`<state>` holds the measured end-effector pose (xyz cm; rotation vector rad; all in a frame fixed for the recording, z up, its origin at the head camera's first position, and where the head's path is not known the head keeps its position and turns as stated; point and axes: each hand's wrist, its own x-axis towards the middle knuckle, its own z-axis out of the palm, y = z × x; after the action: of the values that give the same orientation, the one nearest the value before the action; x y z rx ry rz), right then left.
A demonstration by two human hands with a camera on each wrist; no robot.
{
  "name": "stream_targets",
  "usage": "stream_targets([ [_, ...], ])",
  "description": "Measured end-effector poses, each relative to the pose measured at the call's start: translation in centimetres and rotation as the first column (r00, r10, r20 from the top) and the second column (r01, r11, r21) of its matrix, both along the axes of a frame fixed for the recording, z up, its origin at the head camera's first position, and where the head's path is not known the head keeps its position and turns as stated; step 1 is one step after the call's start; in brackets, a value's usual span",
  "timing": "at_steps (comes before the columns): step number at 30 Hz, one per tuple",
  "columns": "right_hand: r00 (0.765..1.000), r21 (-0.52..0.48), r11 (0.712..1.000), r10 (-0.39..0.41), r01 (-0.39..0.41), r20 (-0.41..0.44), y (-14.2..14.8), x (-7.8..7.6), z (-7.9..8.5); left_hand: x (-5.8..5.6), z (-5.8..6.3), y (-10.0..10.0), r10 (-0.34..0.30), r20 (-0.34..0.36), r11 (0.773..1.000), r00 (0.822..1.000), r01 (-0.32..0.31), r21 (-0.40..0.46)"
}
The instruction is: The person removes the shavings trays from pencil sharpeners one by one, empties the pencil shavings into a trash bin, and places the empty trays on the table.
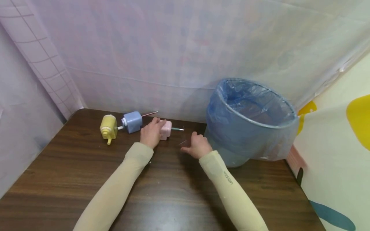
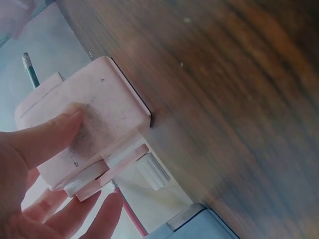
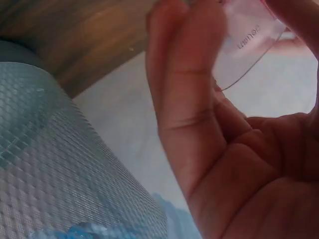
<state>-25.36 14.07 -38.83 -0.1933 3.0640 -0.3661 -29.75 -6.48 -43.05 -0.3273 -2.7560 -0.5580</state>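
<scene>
My left hand (image 1: 151, 133) grips a pink crank pencil sharpener (image 1: 166, 130) on the table. In the left wrist view the thumb presses the sharpener's (image 2: 112, 94) flat face, with the other fingers around its crank side. A teal pencil (image 1: 177, 129) sticks out of its right end. Just to the right, my right hand (image 1: 198, 146) pinches a clear plastic piece (image 3: 249, 47) like a shavings drawer, with lettering on it, between thumb and fingers. Part of that piece is hidden behind the fingers.
Left of the hands stand a blue sharpener (image 1: 133, 122) with a red pencil (image 1: 150, 113) in it and a yellow sharpener (image 1: 108, 125). A mesh waste bin (image 3: 75, 149) lined with a blue bag (image 1: 219, 112) stands close beside the right hand. A draped wall (image 1: 144, 57) borders the table's back edge.
</scene>
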Motion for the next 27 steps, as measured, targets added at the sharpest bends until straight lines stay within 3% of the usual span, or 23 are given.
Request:
stream_targets([
  [7, 1.0, 0.044, 0.999, -0.016, 0.016, -0.006, -0.8, -1.2, -2.4, 0.1, 0.0, -0.1, 0.006, 0.0, 1.0, 1.0, -0.006, 0.005],
  [15, 0.999, 0.041, 0.998, -0.037, 0.037, -0.003, -1.4, -3.2, -4.0, 0.0, 0.1, -0.1, 0.007, 0.011, 1.0, 1.0, -0.007, 0.005],
  [22, 0.997, 0.05, 0.996, -0.08, 0.079, 0.021, -1.7, -4.9, -4.8, -0.1, 0.1, 0.1, 0.003, 0.037, 1.0, 0.999, -0.004, 0.015],
  [27, 0.996, 0.037, 0.996, -0.088, 0.087, 0.025, -1.9, -5.8, -4.8, -0.1, 0.0, 0.1, -0.004, 0.011, 1.0, 1.0, 0.003, 0.01],
])
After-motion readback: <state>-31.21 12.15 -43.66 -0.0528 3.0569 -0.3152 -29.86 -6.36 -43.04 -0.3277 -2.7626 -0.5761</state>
